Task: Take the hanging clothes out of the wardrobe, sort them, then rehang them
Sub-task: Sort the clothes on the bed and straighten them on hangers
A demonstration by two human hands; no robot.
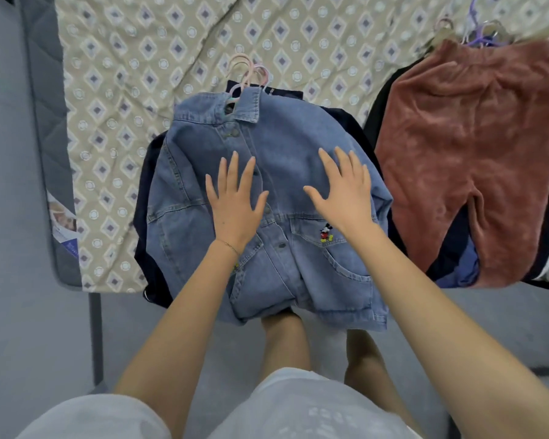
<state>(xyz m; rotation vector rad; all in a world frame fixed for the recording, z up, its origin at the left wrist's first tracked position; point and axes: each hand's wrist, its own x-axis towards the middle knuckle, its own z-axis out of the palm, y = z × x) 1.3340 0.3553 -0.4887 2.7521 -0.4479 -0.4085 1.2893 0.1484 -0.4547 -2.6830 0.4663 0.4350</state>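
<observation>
On the bed (114, 90), left hand (235, 204) and right hand (346, 194) lie flat on the denim jacket (187, 172), collar (246, 110) pointing away.

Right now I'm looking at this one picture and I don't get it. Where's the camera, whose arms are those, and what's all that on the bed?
There is no machine here. A person wears a camera on the head, so the single picture looks down at their own arms. The left hand and right hand lie flat on a denim jacket, fingers straight and spread; neither grips anything. The jacket tops a pile of dark clothes, with pink hangers showing at its collar. The pile lies on a bed with a patterned sheet. To the right is a second pile, topped by rust-red trousers, with purple hangers at its far end.
</observation>
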